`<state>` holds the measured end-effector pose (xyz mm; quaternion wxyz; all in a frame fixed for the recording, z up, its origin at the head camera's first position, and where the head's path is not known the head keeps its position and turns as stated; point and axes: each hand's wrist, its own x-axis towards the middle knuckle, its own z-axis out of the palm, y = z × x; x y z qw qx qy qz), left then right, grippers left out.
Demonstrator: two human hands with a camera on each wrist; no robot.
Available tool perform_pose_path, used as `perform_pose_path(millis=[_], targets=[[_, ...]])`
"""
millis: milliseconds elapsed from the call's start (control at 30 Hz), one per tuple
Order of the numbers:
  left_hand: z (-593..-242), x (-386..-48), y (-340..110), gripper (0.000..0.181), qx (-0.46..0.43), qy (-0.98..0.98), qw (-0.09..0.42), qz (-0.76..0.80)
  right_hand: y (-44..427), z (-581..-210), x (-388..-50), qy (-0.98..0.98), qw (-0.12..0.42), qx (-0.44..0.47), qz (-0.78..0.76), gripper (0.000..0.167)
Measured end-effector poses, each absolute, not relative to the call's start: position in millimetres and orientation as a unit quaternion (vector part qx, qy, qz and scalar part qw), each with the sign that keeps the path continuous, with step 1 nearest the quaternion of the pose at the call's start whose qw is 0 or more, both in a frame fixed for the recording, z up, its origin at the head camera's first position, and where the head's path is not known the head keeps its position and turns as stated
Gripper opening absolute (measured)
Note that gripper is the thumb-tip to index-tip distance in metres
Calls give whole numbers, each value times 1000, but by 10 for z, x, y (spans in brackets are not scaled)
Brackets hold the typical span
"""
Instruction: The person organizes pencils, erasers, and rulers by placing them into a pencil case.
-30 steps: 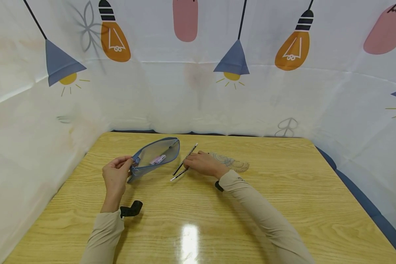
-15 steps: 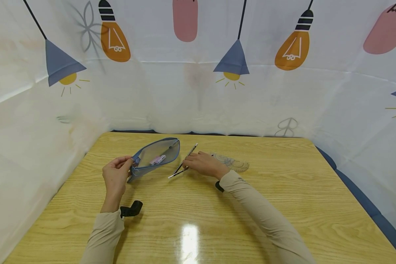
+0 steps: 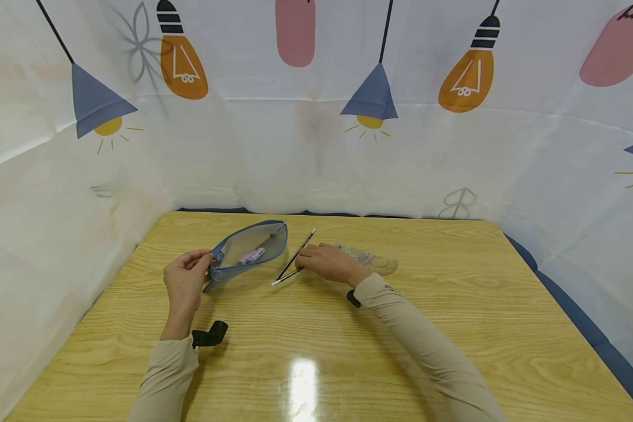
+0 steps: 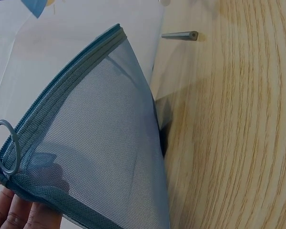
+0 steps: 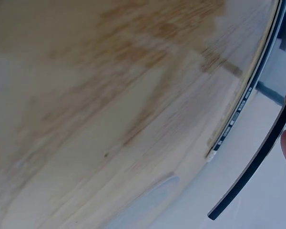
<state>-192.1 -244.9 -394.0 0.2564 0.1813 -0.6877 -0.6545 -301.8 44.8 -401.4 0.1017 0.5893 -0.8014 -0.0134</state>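
My left hand (image 3: 184, 278) pinches the near left corner of a blue mesh pencil pouch (image 3: 231, 271), whose mouth gapes upward. Through that mouth show a small lilac item (image 3: 252, 255) and a thin dark stick-like thing, kinds unclear. In the left wrist view, my fingers (image 4: 19, 214) grip the pouch edge below a zip ring (image 4: 7, 146). My right hand (image 3: 329, 264), low over the table, holds a dark pencil (image 5: 252, 167) between thumb and finger. A second, patterned pencil (image 3: 306, 241) lies on the table beside it; in the head view the two form a V.
Just right of my right hand lies a clear protractor (image 3: 374, 259), partly hidden by it. The wooden table (image 3: 401, 363) ends at a printed white cloth (image 3: 316, 152) behind and at both sides.
The held pencil has swung slightly, its near end shifting away from me toward the lying pencil's end. My right hand has edged slightly right. The left hand and pouch stay put.
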Motion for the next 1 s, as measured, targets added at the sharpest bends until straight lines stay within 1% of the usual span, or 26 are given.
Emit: perform_pose_path(millis=[133, 300, 533, 733, 1000], targets=[[-3937, -1915, -2447, 16, 181, -689, 256, -653, 465, -4038, -3023, -795, 116, 595, -7, 16], [-3932, -1908, -2444, 17, 180, -683, 255, -661, 473, -4035, -3016, -798, 114, 591, -11, 16], [-3925, -1905, -2441, 13, 175, -673, 257, -671, 491, -4012, -3002, -791, 125, 598, -2, 15], [-3928, -1898, -2443, 14, 175, -677, 255, -668, 489, -3967, -2960, -790, 134, 598, 1, 15], [-3921, -1903, -2437, 17, 180, -684, 253, -660, 468, -3924, -2921, -783, 173, 598, -15, 14]])
